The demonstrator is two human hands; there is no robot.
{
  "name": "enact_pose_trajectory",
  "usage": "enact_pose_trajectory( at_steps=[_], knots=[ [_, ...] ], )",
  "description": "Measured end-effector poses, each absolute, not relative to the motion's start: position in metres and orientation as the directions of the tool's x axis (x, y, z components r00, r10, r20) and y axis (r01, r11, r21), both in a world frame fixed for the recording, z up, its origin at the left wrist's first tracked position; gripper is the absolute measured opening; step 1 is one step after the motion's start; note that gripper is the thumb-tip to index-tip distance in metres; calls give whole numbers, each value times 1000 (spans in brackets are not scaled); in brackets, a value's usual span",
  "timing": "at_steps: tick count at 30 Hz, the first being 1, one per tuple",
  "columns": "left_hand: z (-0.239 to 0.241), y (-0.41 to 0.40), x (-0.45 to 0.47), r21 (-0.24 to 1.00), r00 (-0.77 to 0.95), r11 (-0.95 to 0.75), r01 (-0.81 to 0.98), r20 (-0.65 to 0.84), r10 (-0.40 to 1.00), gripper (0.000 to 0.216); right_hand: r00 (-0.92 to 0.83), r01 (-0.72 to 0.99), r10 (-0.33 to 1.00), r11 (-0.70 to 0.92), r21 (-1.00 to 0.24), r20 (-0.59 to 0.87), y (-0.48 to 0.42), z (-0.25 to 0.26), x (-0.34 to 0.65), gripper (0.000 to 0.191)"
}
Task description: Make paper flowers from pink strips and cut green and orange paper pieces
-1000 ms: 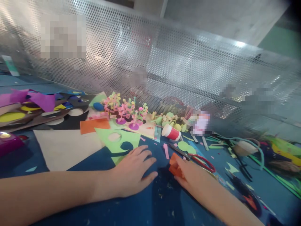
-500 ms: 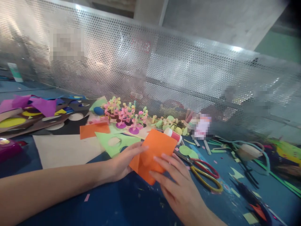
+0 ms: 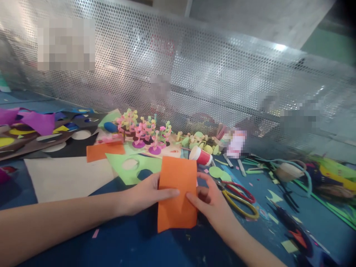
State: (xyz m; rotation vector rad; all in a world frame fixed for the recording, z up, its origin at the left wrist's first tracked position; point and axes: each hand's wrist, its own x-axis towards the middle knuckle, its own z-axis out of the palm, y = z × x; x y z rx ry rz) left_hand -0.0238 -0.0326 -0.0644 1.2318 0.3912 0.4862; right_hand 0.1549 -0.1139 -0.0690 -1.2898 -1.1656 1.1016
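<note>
A piece of orange paper (image 3: pixel 178 170), longer than it is wide, is held up in front of me above the blue table. My left hand (image 3: pixel 146 194) grips its left edge, the thumb lying across the front and the other fingers behind. From the other side my right hand (image 3: pixel 213 202) pinches the right edge, its thumb on the front face. Beside my right hand lie scissors (image 3: pixel 241 200) with one red and one yellow handle loop. Green paper (image 3: pixel 116 163) with round cut-outs lies behind my left hand.
Small pink and yellow paper flowers (image 3: pixel 141 133) stand at the back, near a tipped red-and-white paper cup (image 3: pixel 200 155). A beige sheet (image 3: pixel 66 178) and dark cut paper (image 3: pixel 75 148) lie left. A glue gun (image 3: pixel 294 226) rests right. Perforated metal (image 3: pixel 194 85) borders the far side.
The orange paper has turned from slanted to nearly upright. My right hand has shifted from fingers spread over its front to a pinch at its right edge. The view has swung slightly.
</note>
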Motion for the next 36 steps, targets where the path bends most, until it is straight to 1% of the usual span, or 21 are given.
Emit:
enact_pose_trajectory(
  at_steps=[3,4,6,7,8,10,11,12,14,15,17,19,20,22,23,27,28,30,32,34,36],
  knots=[
    [-63,-31,-26,997,830,73,3,-43,557,32,49,-46,999,-1,-999,-3,-116,-67,152,64],
    [-63,-31,-26,999,828,13,47,-46,559,32,29,-49,1000,3,-999,2,-117,-66,151,63],
    [-63,-31,-27,993,829,-36,113,-75,555,32,54,45,999,4,-999,7,-117,-65,152,49],
    [-63,-32,-27,992,827,-9,126,-100,554,32,118,122,993,-5,-993,10,-118,-65,153,39],
    [-63,-32,-26,992,820,50,117,-125,558,33,202,196,979,-23,-980,17,-118,-65,154,33],
    [-63,-34,-25,975,792,219,34,-160,590,35,339,275,940,-54,-960,44,-118,-64,156,33],
    [-63,-34,-24,953,776,301,-29,-169,607,37,349,269,935,-39,-962,60,-118,-64,157,33],
    [-63,-34,-24,924,765,371,-92,-173,620,38,319,246,944,6,-969,87,-119,-64,158,33],
    [-62,-34,-23,866,753,470,-170,-193,629,41,189,229,964,143,-963,188,-121,-65,159,34],
    [-61,-33,-23,848,750,497,-183,-206,628,42,116,271,961,211,-939,250,-122,-65,160,36],
    [-61,-31,-23,838,741,513,-187,-222,634,43,-21,439,945,302,-846,326,-124,-67,161,39],
    [-61,-30,-24,847,727,497,-189,-219,651,43,-157,586,928,363,-724,338,-124,-69,162,42],
    [-61,-29,-25,853,727,488,-188,-213,652,43,-200,617,920,386,-686,337,-123,-69,163,43],
    [-62,-30,-25,866,743,466,-182,-189,642,42,-229,615,902,426,-663,367,-122,-69,165,38],
    [-62,-30,-24,874,758,450,-183,-166,631,41,-209,609,896,432,-665,391,-121,-68,165,34],
    [-64,-31,-22,924,826,345,-167,-60,561,38,-20,634,881,377,-676,473,-119,-67,168,15],
    [-65,-31,-21,937,841,317,-148,-50,538,36,41,634,877,348,-691,479,-118,-67,168,13],
    [-65,-31,-21,956,868,275,-106,-46,494,33,162,600,865,297,-743,476,-116,-68,167,18],
    [-64,-31,-23,960,890,264,-97,-35,454,33,225,510,872,274,-815,434,-114,-69,165,21],
    [-62,-31,-24,948,905,286,-137,2,425,42,209,380,912,257,-889,353,-114,-70,162,26],
    [-61,-32,-26,945,906,282,-168,35,422,54,173,276,945,225,-934,279,-114,-69,160,30]
  ],
)
